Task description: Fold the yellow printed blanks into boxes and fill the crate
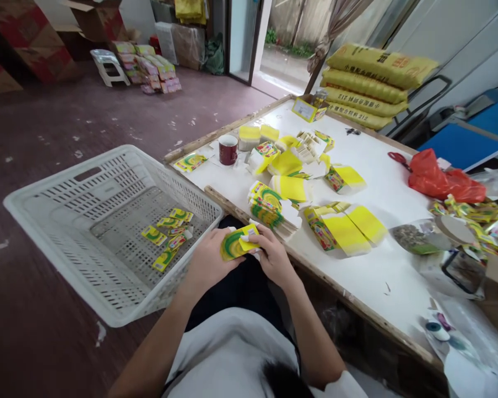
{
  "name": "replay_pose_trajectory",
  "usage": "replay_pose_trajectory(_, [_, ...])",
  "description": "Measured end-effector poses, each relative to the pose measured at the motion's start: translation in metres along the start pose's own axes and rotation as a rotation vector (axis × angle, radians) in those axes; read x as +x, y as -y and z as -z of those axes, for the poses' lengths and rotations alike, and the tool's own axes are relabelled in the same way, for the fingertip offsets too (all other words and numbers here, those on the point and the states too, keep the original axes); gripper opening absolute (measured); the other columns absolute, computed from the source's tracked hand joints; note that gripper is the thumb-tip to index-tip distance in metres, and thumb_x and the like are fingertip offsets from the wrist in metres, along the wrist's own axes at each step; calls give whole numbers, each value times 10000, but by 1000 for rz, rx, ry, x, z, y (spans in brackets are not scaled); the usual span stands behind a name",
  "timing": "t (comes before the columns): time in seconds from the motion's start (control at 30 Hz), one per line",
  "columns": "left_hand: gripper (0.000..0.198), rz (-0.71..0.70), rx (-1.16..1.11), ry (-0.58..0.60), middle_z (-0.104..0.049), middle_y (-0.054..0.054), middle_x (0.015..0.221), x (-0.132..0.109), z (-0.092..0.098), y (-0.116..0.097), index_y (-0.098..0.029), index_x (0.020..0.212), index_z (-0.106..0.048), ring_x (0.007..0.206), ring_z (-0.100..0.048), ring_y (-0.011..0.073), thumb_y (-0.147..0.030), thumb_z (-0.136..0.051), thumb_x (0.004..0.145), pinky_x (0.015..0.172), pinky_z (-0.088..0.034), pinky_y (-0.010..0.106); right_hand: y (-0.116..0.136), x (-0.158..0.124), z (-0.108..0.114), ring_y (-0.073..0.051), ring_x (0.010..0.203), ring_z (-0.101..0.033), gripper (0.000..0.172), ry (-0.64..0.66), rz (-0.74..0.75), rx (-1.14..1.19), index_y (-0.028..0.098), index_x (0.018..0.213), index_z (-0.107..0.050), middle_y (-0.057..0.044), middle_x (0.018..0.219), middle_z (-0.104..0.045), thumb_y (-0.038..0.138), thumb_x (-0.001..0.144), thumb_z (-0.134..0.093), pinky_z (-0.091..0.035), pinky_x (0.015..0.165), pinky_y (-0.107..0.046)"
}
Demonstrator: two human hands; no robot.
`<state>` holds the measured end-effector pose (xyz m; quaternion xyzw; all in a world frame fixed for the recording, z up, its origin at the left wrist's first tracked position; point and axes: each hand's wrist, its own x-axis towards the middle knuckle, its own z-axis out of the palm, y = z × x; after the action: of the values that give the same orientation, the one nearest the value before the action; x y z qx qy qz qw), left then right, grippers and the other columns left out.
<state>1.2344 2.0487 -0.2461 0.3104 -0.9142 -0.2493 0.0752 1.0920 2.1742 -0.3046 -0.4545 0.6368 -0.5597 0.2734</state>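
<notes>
Between my two hands, over my lap, is a small yellow and green printed carton (233,244). My left hand (209,254) is wrapped round its left side. The fingers of my right hand (271,251) pinch the flap at its right end, and white covers show on some fingertips. In front of my hands, at the table edge, lies a stack of flat cartons (268,202) with green swirls. To my left stands a white plastic crate (120,315), with several similar yellow cartons (166,262) lying on its bottom.
The white table (365,287) bears more yellow carton stacks (348,229), a dark red mug (228,150), a red plastic bag (444,179) and a heap of packets on the right. Yellow sacks (373,83) are piled behind it. A white stool (110,67) stands on the floor.
</notes>
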Motion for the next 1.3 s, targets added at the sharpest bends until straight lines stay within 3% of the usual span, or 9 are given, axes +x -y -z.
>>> replay_pose_trajectory(0.27, [606,-82,-4,133,-712,83,1129,1,7,-6,-182,1163,-614,1056,-674,281,-319,-872,632,935,-536,401,-2,-8,34,-244,1267,-571,212,216,-3,7,239,1080,-692,-116,1321,-582,218,917,-558,-480,1048,-438])
replay_pose_trajectory(0.37, [556,-81,61,71,-699,96,1100,0,1,-14,-174,1155,-607,1060,-663,297,-290,-853,670,937,-526,409,-6,-15,18,-276,1328,-524,298,112,-41,21,223,1192,-640,-142,1399,-533,234,897,-602,-464,1077,-460])
replay_pose_trajectory(0.53, [542,-60,25,10,-678,90,1133,-3,-2,-5,-202,1205,-582,1081,-651,275,-355,-816,741,961,-512,385,-16,-21,-13,-288,1336,-531,701,-38,-111,213,199,1514,-339,-180,1492,-480,354,904,-648,-470,1092,-452])
replay_pose_trajectory(0.6, [577,17,28,-78,-676,91,1136,-3,6,13,-200,1217,-575,1083,-649,284,-406,-819,735,977,-503,407,-19,-14,-6,-278,1238,-604,706,-88,-150,187,194,1474,-399,-169,1413,-554,389,864,-695,-503,1051,-450])
replay_pose_trajectory(0.73, [997,306,282,-484,-573,233,1324,-3,32,59,-81,1390,-457,1259,-524,445,-546,-872,612,1075,-384,604,-30,16,31,-250,949,-669,321,-349,-282,-132,178,1117,-645,-122,1061,-692,385,872,-632,-558,881,-431])
replay_pose_trajectory(0.83, [961,321,227,-579,-516,247,1403,-5,40,77,-66,1413,-437,1342,-458,427,-574,-806,685,1132,-340,599,-44,42,49,-275,954,-633,252,-457,-377,-420,163,1019,-670,-151,1052,-677,347,850,-644,-526,879,-447])
replay_pose_trajectory(1.03, [701,371,-184,-393,-600,158,1315,-8,16,61,-165,1329,-483,1233,-587,308,-477,-752,762,1033,-491,488,-66,68,37,-292,955,-590,231,-337,-531,-639,163,907,-646,-148,977,-654,304,760,-755,-465,899,-439])
replay_pose_trajectory(1.2, [595,365,-430,-279,-659,138,1225,-12,-8,52,-187,1236,-520,1177,-625,289,-464,-751,763,979,-522,470,-62,68,35,-256,870,-602,231,-383,-512,-487,193,901,-541,-99,921,-658,256,752,-705,-468,807,-385])
replay_pose_trajectory(1.3, [688,325,-712,-178,-646,155,1256,-15,-23,47,-198,1256,-514,1162,-634,287,-518,-799,717,952,-536,449,-48,61,36,-205,721,-582,275,-493,-491,-316,210,956,-474,-42,848,-631,250,752,-655,-468,716,-352])
